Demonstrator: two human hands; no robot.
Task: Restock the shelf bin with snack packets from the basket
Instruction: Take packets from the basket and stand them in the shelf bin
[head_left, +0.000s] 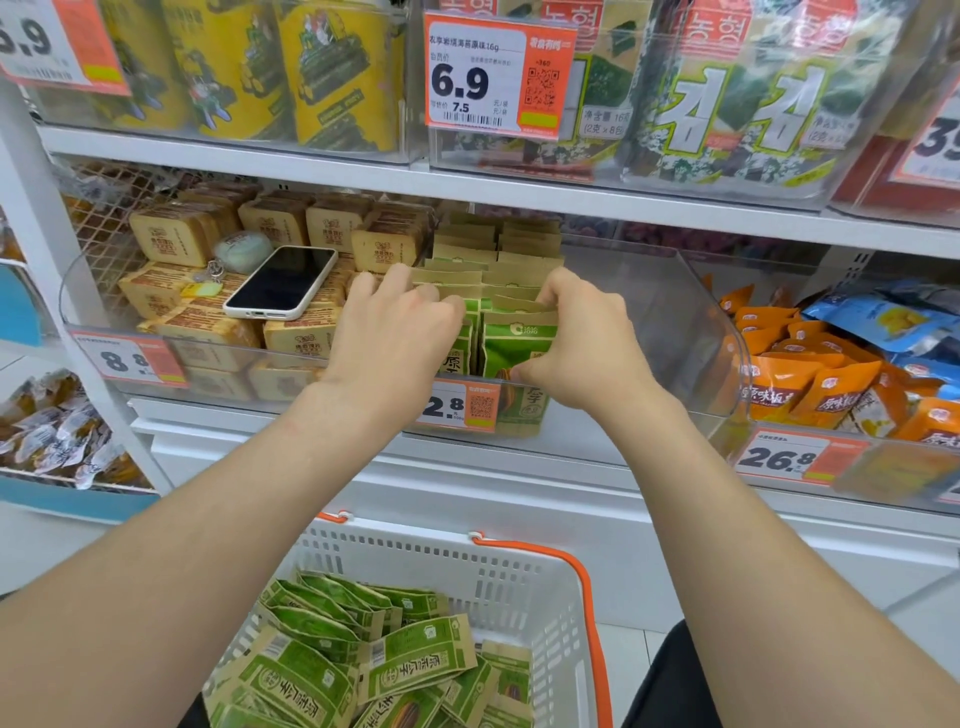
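both hands reach into the clear shelf bin (670, 312), where green snack packets (498, 260) stand upright in rows running far to near. the left hand (395, 338) curls its fingers over the tops of the near-left ones. the right hand (576, 348) pinches the front packet (514, 345). near, below the arms, a white basket (519, 587) with orange handles holds loose packets (363, 660). a phone (283, 280) lies on tan packs (171, 239) at left.

White shelves (311, 174) are spanning the view under bright, even light, standing on a pale tiled floor (917, 623).
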